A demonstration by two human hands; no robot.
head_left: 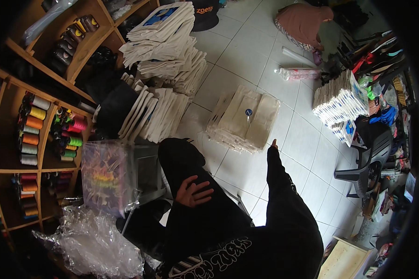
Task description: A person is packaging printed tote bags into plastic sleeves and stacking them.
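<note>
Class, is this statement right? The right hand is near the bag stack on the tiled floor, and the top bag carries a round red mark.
Not quite: the head view shows that the round mark on the top bag is blue, not red. The right hand is near the bag stack on the tiled floor.

Floor (302, 135), pale glossy square tiles, bearing: one flat stack of cream cloth bags (260, 111); one pink-and-white, clear-wrapped pack (299, 74); one dark plastic chair (375, 169). Shelving (14, 170), wooden, compartmented, bearing: multicoloured thread spools (32, 123); dark, capped cones (67, 45).
</note>
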